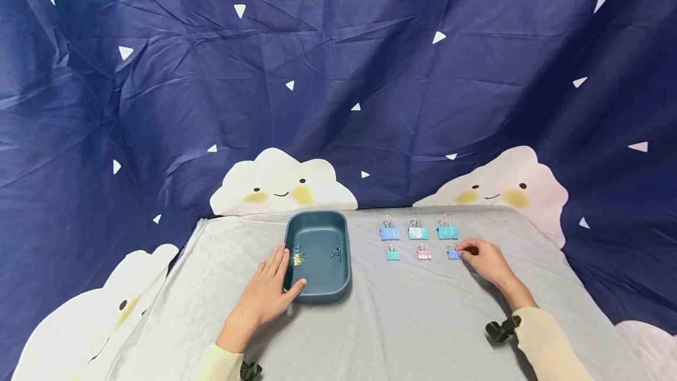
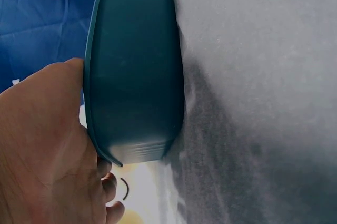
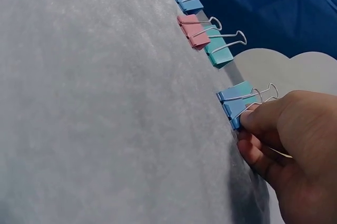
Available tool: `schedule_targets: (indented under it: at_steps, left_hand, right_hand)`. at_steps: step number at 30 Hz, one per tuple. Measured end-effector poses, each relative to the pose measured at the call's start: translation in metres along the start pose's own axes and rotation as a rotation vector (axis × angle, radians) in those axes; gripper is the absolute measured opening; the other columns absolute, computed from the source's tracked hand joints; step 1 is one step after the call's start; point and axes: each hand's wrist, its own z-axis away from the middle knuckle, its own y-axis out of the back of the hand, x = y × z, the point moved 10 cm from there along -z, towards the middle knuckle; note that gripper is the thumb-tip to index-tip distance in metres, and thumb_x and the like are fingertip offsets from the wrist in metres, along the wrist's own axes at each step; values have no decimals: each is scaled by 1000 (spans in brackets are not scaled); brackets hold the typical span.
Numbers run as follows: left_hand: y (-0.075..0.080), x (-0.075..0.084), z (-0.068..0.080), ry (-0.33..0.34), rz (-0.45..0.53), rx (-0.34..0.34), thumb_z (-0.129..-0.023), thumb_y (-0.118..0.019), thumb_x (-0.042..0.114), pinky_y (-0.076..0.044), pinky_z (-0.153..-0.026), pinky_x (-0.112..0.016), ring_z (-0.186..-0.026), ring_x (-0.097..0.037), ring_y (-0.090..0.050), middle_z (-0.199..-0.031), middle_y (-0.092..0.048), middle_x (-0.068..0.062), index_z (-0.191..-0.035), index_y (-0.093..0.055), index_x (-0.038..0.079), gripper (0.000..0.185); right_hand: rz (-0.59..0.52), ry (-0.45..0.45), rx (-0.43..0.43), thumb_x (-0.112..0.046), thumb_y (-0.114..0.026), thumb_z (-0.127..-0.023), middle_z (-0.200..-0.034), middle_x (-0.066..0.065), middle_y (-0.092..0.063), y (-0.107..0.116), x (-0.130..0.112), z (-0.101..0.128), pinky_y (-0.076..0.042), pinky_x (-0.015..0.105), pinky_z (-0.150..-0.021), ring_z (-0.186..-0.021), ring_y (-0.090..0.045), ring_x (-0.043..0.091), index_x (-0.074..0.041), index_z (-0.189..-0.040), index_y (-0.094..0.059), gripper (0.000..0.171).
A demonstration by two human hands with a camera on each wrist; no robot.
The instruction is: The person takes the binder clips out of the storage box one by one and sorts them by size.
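Observation:
My right hand [image 1: 485,258] pinches a small blue binder clip [image 1: 453,253] at the right end of the front row. In the right wrist view, thumb and fingers meet at that blue clip [image 3: 230,109], partly covering it. To its left stand a small pink clip [image 1: 424,253] and a small green clip [image 1: 393,254]. Behind them are a larger blue clip [image 1: 390,233], a light teal clip [image 1: 418,232] and a green clip [image 1: 447,231]. My left hand [image 1: 267,291] rests against a dark teal box [image 1: 344,287], fingers straight along its left side, thumb at the front rim.
Inside the box lie a yellow patterned clip [image 1: 297,260], a blue clip [image 1: 298,249] behind it, and a dark clip [image 1: 335,252] at the right. A grey cloth [image 1: 396,322] covers the table. A navy curtain [image 1: 338,104] with printed clouds hangs behind.

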Motion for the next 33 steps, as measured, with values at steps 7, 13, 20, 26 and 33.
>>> schedule_targets:
  at_steps: [7, 13, 20, 26, 33]
  left_hand:
    - [0, 0, 0, 0, 7, 2, -105, -49, 66, -23, -133, -58, -166, -36, -20, -178, -20, -19, -168, -26, -2, 95]
    - [0, -1, 0, 1, 10, 1, -105, -49, 66, -23, -134, -58, -166, -36, -19, -178, -19, -18, -168, -26, -2, 95]
    - [0, -1, 0, 0, 6, 1, -105, -49, 66, -23, -134, -58, -166, -36, -19, -178, -19, -18, -168, -25, -2, 95]
    - [-1, -1, 0, -4, 1, 3, -105, -49, 65, -24, -133, -59, -166, -36, -20, -178, -20, -18, -168, -26, -2, 95]
    - [-2, -1, 0, -4, 4, 3, -105, -48, 66, -24, -133, -59, -166, -36, -20, -178, -20, -18, -168, -26, -1, 95]
  right_hand:
    - [-5, -2, -1, -1, -71, -97, -99, 17, -77, 0, 1, 1, -55, 42, -78, -90, -69, 27, -1, -101, -78, 8]
    - [-11, -10, -7, -2, -70, -97, -100, 17, -77, -2, 3, 0, -55, 42, -79, -90, -68, 26, -1, -102, -77, 8]
    - [-22, -18, -6, -1, -70, -98, -102, 18, -77, -3, 4, 0, -54, 38, -77, -90, -67, 25, -1, -105, -76, 9]
    - [-27, -27, -3, -1, -70, -98, -102, 18, -77, -4, 5, 1, -52, 33, -74, -89, -66, 22, -1, -106, -76, 10]
    - [-30, -26, 8, -2, -70, -98, -103, 18, -77, -3, 6, 2, -53, 35, -77, -91, -67, 24, 0, -106, -77, 11]
